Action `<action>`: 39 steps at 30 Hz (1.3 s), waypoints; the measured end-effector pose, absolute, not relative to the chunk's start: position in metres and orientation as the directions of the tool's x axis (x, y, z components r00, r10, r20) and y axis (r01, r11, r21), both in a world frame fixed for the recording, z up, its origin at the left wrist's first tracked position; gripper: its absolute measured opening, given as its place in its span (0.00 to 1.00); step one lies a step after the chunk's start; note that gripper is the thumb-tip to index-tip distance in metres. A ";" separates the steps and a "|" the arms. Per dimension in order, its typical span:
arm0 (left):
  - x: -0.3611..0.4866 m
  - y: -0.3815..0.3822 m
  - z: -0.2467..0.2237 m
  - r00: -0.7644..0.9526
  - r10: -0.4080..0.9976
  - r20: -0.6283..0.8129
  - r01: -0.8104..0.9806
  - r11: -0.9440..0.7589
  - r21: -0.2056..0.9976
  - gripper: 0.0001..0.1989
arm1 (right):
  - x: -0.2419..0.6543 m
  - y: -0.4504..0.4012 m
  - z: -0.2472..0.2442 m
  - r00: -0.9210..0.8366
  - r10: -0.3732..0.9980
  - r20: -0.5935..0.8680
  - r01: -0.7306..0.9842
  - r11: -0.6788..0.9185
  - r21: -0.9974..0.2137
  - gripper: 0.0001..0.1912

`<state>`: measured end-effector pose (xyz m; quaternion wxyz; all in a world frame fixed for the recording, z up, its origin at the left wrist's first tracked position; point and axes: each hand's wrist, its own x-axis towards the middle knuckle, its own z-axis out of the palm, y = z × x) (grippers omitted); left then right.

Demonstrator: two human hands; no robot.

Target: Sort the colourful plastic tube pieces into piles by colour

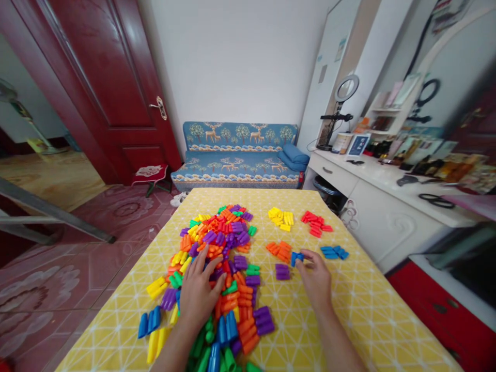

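Note:
A large heap of mixed plastic building blocks (222, 227) in several colours spreads over the left half of the table. My left hand (199, 292) rests on this heap, fingers spread, with no block visibly gripped. Right of the heap, my right hand (314, 274) pinches a blue building block (296, 258) just above the cloth. Near it lie a small orange group (279, 251), a purple block (282, 271) and a blue group (334, 252). Farther back sit a yellow group (281, 218) and a red group (316, 223).
A yellow patterned cloth (302, 330) covers the table. Beyond its far edge stands a blue sofa (236, 160). To the right is a white dresser (387, 191) crowded with bottles and a ring light (346, 89). A red stool (150, 174) stands by the door.

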<state>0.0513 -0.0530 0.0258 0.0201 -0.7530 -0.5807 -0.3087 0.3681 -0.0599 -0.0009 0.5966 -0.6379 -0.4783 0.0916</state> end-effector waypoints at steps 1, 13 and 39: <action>0.051 -0.053 0.026 0.131 0.859 0.495 0.885 -0.326 0.331 0.17 | 0.391 -0.063 -0.005 0.574 0.693 0.436 0.527 0.094 -0.845 0.16; 0.051 -0.053 0.024 0.119 0.857 0.501 0.880 -0.325 0.347 0.17 | 0.473 -0.085 -0.035 0.519 0.607 0.602 0.817 -0.146 -0.557 0.23; 0.026 -0.069 0.052 -0.017 0.910 0.414 0.745 -0.264 0.612 0.18 | 0.281 -0.088 -0.008 0.091 0.759 0.645 0.702 0.410 -0.582 0.08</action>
